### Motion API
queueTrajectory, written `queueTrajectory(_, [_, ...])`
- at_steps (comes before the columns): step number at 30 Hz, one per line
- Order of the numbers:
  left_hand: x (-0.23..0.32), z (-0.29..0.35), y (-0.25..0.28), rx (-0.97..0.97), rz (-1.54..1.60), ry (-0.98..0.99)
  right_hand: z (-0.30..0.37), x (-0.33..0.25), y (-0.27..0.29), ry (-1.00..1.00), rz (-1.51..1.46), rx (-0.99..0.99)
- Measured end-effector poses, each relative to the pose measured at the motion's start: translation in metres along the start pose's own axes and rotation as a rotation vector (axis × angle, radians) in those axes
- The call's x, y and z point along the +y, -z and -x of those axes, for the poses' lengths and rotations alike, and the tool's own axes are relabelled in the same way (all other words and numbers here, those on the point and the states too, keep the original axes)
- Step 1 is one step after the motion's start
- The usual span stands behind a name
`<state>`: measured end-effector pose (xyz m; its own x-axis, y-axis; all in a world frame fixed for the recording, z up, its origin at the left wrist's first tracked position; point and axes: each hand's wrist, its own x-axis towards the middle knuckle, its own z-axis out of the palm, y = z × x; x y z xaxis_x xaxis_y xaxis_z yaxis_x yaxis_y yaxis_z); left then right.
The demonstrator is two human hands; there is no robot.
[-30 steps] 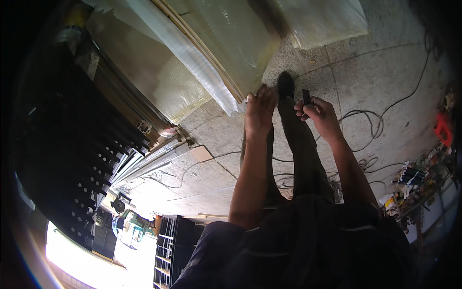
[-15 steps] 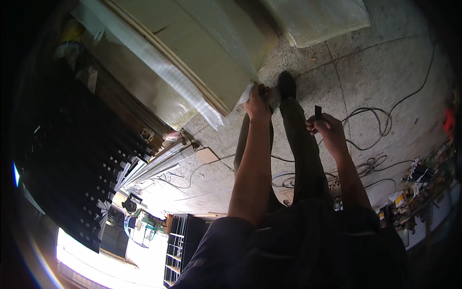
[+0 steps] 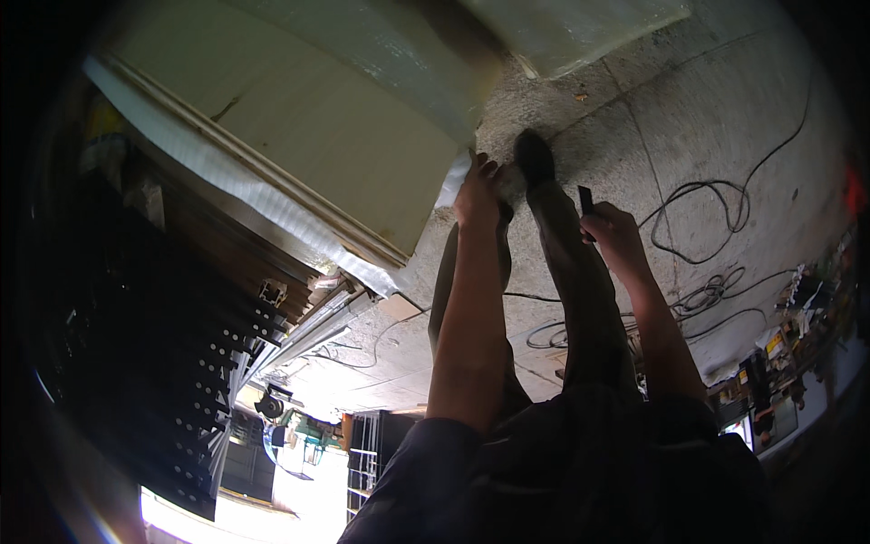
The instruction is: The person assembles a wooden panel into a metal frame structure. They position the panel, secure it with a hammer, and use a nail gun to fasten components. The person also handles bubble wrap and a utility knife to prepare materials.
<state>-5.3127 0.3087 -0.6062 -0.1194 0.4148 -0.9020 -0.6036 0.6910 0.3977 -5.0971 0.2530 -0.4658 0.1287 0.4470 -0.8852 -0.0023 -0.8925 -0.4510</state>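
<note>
- The big flat panel [image 3: 299, 136] is pale and wrapped in clear plastic. It lies low over the concrete floor [image 3: 671, 118] and fills the top left of the view.
- The left hand [image 3: 478, 192] is closed on the near corner of the panel, pinching the loose plastic wrap [image 3: 453, 181] there.
- Half a second ago this hand was at the same corner. Now the panel's edge sits further toward the middle of the view.
- The right hand [image 3: 614, 234] is closed around a small dark tool [image 3: 585, 199]. The tool sticks up out of the fist.
- The right hand is apart from the panel and does not touch it. It is lower in the view than it was a second ago.
- A dark shoe [image 3: 535, 156] is on the floor just beside the left hand.
- Black cables [image 3: 716, 195] lie in loops on the floor to the right.
- Small tools and bits [image 3: 797, 308] are piled at the far right edge.
- Long metal rails [image 3: 308, 322] lie under the panel on the left.
</note>
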Motion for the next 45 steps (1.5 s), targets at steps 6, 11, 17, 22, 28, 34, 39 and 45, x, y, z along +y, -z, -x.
queueTrajectory(6, [0.009,0.042,0.030,-0.341,0.345,0.042,-0.040,0.004,-0.018,0.020,0.025,-0.067])
queueTrajectory(11, [0.030,0.052,0.011,-0.148,0.308,0.106,-0.080,0.012,-0.044,-0.081,-0.106,-0.112])
queueTrajectory(17, [0.030,0.050,0.059,-0.061,-1.162,-0.557,-0.099,0.008,-0.088,-0.210,-0.470,-0.289])
queueTrajectory(22, [0.049,0.076,0.015,0.017,-0.692,-0.189,-0.122,0.003,-0.128,-0.336,-0.758,-0.337])
queueTrajectory(28, [0.045,0.078,0.022,-0.056,-0.899,-0.264,-0.103,-0.037,-0.139,-0.397,-0.800,-0.386])
queueTrajectory(34, [0.029,0.066,0.049,-0.175,-0.850,-0.376,-0.085,-0.031,-0.148,-0.380,-0.903,-0.430])
queueTrajectory(39, [0.025,0.045,0.081,-0.278,-0.470,-0.218,-0.069,-0.036,-0.149,-0.250,-0.685,-0.445])
queueTrajectory(45, [0.036,0.069,0.066,-0.213,-0.874,-0.304,-0.052,-0.030,-0.142,-0.182,-0.668,-0.382])
